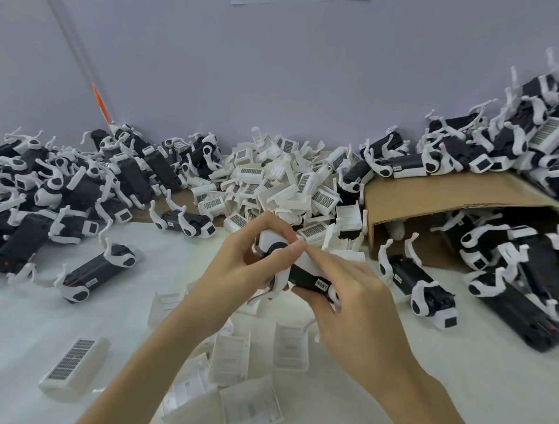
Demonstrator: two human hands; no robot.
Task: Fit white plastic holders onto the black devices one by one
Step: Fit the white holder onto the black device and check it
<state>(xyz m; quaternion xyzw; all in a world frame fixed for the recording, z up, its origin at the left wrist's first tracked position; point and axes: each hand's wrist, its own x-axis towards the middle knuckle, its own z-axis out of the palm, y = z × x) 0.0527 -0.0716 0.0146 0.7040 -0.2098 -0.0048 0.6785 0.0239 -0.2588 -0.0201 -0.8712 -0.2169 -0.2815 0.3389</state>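
Note:
I hold one black device [306, 277] above the white table, between both hands. A white plastic holder [271, 239] sits over its far end. My left hand [244, 265] curls round that end, its fingertips on top of the holder. My right hand [355, 293] grips the device's near end from below, and its forefinger reaches along the top to the holder. White curved legs hang from the device between my hands.
A heap of loose white holders [283, 185] lies behind my hands. Black devices with holders are piled at the left [58, 186] and right [524, 146]. A brown cardboard box [438, 196] lies on its side at right. More holders [228, 357] are scattered on the white table [32, 327] near me.

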